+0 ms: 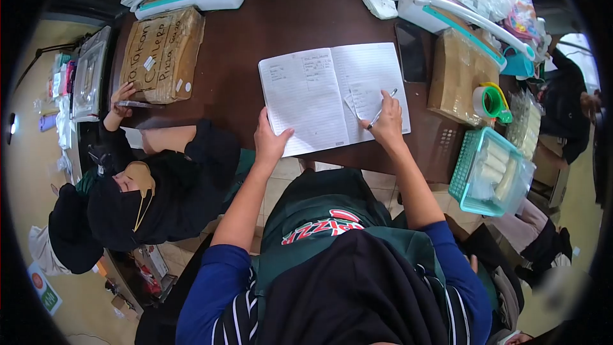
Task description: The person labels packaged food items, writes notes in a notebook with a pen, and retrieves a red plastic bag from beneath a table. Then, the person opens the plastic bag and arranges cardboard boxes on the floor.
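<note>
An open lined notebook (303,102) with handwriting at the top of its left page lies on the dark brown table in front of me. My left hand (272,139) grips its lower left edge, thumb on the page and fingers along the side. Over the right page, my right hand (387,121) is closed around a pen (381,112). Small handwritten slips of paper (363,99) rest on that page, beside and partly under the right hand's fingers.
A phone (410,52) lies right of the notebook. Cardboard boxes (163,57) flank it, the right one near green tape (490,102). A turquoise basket (469,179) holds wrapped rolls. Sealers (191,0) stand at the back. A person (153,198) sits at left holding a phone.
</note>
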Demonstrator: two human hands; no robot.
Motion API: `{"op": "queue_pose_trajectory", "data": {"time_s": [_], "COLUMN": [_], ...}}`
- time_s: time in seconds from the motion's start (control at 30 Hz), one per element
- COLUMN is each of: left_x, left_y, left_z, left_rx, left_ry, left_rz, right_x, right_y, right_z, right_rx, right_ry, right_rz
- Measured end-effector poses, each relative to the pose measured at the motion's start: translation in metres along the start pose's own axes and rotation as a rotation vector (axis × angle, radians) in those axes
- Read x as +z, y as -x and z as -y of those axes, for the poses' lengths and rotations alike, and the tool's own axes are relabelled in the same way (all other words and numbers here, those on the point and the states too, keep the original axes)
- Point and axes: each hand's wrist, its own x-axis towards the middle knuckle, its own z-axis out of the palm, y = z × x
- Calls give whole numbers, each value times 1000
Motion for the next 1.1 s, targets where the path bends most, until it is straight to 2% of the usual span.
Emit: {"op": "queue_pose_trajectory", "data": {"time_s": [0.2, 0.27, 0.3, 0.33, 0.4, 0.43, 0.47, 0.53, 0.57, 0.67, 0.8, 0.97, 1.07, 1.1], "left_x": [-6, -4, 0, 6, 17, 23, 29, 38, 39, 41, 43, 46, 46, 46], "left_y": [11, 14, 11, 9, 4, 1, -2, -6, -7, -8, -6, -6, -7, -7], "left_z": [-19, -39, -33, -36, -44, -44, -43, -32, -26, -20, -21, -22, -20, -19], "left_rx": [-38, 137, 340, 392, 622, 627, 628, 578, 575, 582, 564, 534, 529, 533], "left_ry": [-250, -618, -632, -604, -701, -700, -704, -722, -716, -700, -737, -774, -788, -793], "left_rz": [48, -75, -52, -50, 161, 165, 171, 170, 177, 169, 150, 133, 130, 133], "right_x": [8, 4, 3, 2, -3, -14, -27, -45, -56, -52, -74, -137, -170, -175], "right_y": [27, 27, 28, 28, 24, 19, 15, 7, 4, -20, -38, -123, -217, -248], "right_z": [-5, -2, 1, 2, 3, 7, 10, 8, 11, -11, -21, -28, -39, -42], "right_rx": [17, 1, -1, -2, -84, -181, -209, -325, -351, -558, -593, -603, -606, -533], "right_ry": [-15, 9, 27, 50, -1, -68, -124, 15, 65, 289, 410, 229, 300, 443], "right_rz": [-139, -131, -130, -129, -267, -357, -352, -393, -340, -358, -259, -485, -550, -604]}}
